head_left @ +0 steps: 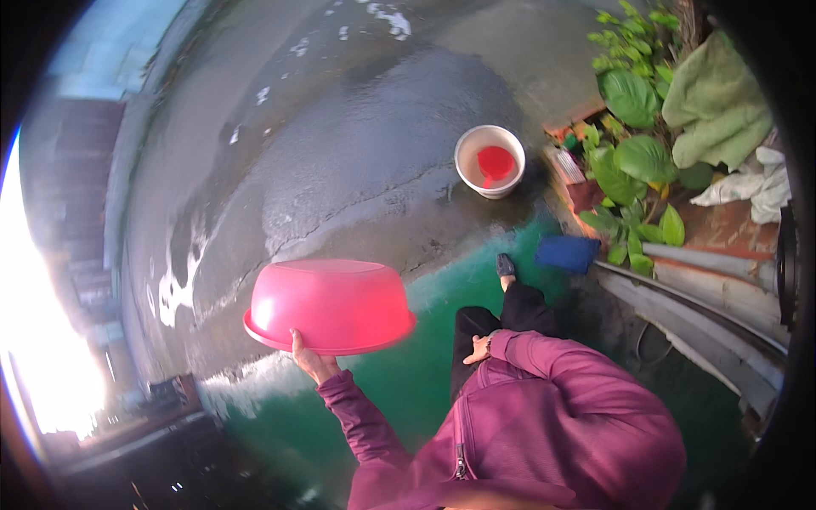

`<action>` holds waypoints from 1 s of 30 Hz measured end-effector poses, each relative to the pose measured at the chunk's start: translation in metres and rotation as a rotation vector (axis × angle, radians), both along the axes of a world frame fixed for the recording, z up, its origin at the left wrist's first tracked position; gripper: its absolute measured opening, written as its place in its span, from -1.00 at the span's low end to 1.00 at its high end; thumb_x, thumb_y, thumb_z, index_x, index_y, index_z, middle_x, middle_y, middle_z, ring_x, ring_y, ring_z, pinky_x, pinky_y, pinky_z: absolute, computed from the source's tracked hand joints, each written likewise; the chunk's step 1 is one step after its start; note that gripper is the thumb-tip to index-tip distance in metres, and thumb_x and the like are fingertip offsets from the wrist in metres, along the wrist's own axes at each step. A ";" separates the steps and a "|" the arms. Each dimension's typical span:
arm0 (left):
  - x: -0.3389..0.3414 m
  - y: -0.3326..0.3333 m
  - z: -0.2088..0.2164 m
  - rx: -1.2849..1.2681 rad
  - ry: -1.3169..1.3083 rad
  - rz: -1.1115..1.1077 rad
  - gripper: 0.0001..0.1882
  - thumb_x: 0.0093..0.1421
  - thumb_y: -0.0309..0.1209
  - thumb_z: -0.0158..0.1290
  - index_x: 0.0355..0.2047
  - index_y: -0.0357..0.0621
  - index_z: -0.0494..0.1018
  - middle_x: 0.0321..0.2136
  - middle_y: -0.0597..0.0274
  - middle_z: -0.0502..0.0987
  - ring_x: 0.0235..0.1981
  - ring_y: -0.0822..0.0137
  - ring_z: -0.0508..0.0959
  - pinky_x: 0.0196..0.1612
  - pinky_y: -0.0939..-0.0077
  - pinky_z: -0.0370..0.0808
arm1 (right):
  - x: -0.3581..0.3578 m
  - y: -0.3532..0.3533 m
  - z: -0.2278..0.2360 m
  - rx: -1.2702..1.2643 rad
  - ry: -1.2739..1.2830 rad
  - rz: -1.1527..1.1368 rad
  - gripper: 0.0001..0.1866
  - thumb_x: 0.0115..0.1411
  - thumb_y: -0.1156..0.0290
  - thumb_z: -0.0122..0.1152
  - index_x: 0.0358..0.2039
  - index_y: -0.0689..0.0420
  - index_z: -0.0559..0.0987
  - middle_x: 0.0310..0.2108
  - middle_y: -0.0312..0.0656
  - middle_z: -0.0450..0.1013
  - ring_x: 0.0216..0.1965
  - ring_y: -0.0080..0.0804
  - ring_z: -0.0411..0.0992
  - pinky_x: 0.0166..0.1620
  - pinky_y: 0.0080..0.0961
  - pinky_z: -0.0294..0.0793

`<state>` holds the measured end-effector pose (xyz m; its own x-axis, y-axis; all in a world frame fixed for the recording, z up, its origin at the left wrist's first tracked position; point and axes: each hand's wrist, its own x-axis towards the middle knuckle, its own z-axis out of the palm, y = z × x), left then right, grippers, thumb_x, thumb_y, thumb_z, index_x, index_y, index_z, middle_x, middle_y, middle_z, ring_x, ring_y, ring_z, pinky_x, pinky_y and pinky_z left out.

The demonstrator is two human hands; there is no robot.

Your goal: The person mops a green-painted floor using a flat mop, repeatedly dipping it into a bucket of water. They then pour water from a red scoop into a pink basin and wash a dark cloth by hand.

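A pink plastic basin (327, 302) is held out to the left, tipped over with its base turned up and away and its rim toward me. My left hand (316, 364) grips that rim, thumb on the outer wall and the other fingers mostly hidden. Close to my body, my right hand (478, 348) lies against my dark-trousered thigh with fingers extended and nothing visible in it. Ahead and to the right, a white bucket (469, 161) stands upright on the wet ground. Inside it is a red dipper (495, 163) with a short handle.
Wet concrete (365, 153) with foamy patches spreads ahead, meeting a green floor (425, 319) under me. On the right are leafy plants (633, 161), a hanging green cloth (718, 106), a blue object (568, 254) and long grey rails (697, 319). Dark clutter fills the lower left.
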<state>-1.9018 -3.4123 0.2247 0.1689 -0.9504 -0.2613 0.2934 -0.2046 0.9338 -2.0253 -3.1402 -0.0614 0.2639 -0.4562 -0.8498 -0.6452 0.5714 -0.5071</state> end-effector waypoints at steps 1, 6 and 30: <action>-0.012 -0.014 -0.005 0.023 -0.056 -0.040 -0.55 0.20 -0.30 -0.01 -0.04 -0.44 0.23 -0.19 0.00 0.42 -0.20 0.17 0.48 -0.13 0.29 0.51 | 0.004 -0.012 -0.016 -0.070 -0.042 -0.068 -0.09 -0.09 -0.29 0.07 0.09 0.19 0.24 -0.11 0.14 0.38 -0.04 0.00 0.35 -0.05 -0.15 0.35; -0.056 -0.082 -0.036 -0.040 -0.372 -0.364 -0.63 0.13 -0.37 0.08 -0.14 -0.38 0.34 -0.37 0.12 0.48 -0.43 0.30 0.51 -0.34 0.47 0.51 | 0.014 -0.065 -0.040 -0.183 -1.081 0.331 -0.72 0.14 0.31 0.04 -0.30 0.28 0.52 -0.33 -0.13 0.50 -0.25 -0.42 0.41 -0.18 -0.36 0.37; -0.233 -0.303 -0.632 -0.533 -1.670 -1.392 -0.61 0.03 -0.38 -0.01 -0.08 -0.01 0.36 -0.48 -0.02 0.55 -0.45 -0.04 0.56 -0.39 0.07 0.46 | -0.366 -0.096 -0.312 -0.634 1.089 -1.467 -0.60 0.05 0.48 0.04 -0.07 0.24 0.29 -0.10 -0.06 0.31 -0.20 -0.15 0.37 -0.11 -0.35 0.38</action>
<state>-2.1351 -3.7155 -0.4071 -0.7363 -0.5467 -0.3987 -0.6364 0.7598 0.1331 -2.3917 -3.2359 -0.3734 -0.9985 -0.0552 -0.0068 -0.0402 0.7997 -0.5990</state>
